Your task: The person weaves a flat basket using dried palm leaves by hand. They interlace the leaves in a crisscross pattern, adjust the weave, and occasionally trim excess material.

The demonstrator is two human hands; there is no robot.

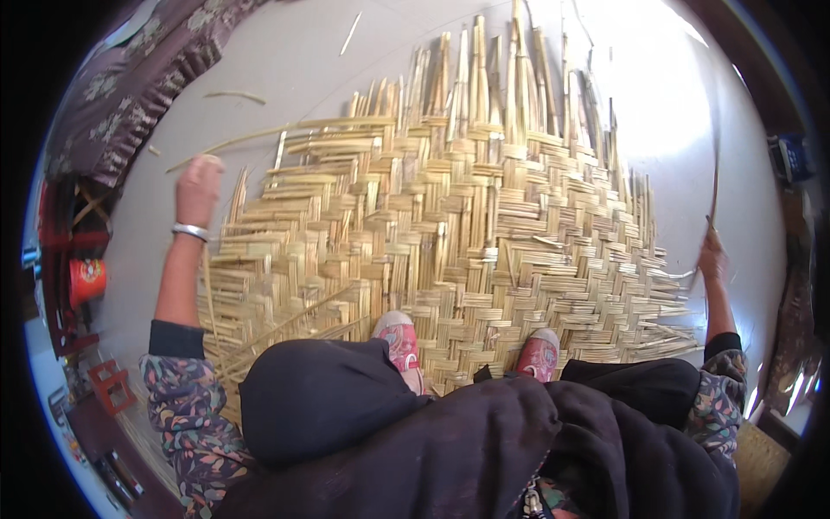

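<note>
A woven mat of split reeds (415, 208) lies on the floor in front of me, its strips crossing in a diagonal pattern. At its left edge, my left hand (199, 192) is closed, with a silver bangle at the wrist. A loose reed strip (285, 127) runs from its fingers to the mat's far left part; the grip itself is partly hidden. Out to the right, beyond the mat's edge, my right hand (712, 258) is wrapped round a long thin strip (717, 156). That strip stands up away from me, blurred toward its far end.
My pink shoes (540, 353) rest on the mat's near part. Uneven reed ends (480, 69) stick out at the far side. Loose reed pieces (235, 95) lie on the pale floor. Patterned cloth (130, 95) hangs at far left, above a red container (87, 279) and a small red stool (111, 387).
</note>
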